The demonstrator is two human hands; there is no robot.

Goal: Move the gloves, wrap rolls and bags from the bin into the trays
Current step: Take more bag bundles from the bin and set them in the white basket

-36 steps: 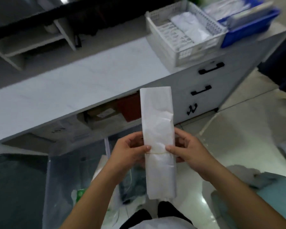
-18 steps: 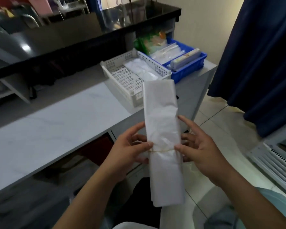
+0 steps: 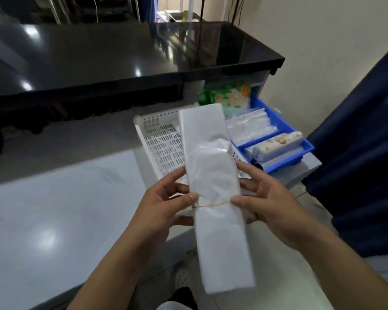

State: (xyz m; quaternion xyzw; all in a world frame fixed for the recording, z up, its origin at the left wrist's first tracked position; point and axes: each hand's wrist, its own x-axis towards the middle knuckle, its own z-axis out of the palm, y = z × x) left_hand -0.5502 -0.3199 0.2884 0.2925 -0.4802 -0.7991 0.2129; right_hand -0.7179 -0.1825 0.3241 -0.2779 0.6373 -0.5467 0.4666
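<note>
I hold a long flat bundle of clear plastic bags, bound by a thin yellow rubber band, upright in front of me. My left hand pinches its left edge at the band and my right hand pinches the right edge. Behind the bundle a white perforated tray sits on the white counter, partly hidden by the bags. To its right a blue tray holds clear bags and wrap rolls. A green printed packet lies at the blue tray's far end.
The white counter spreads out to the left. A glossy black raised countertop runs behind it. A dark blue curtain hangs at the right, close to the blue tray. The bin is out of view.
The view has swung up and right, away from the bin on the floor. The bundle, still held in both hands, now stands in front of the white tray.
</note>
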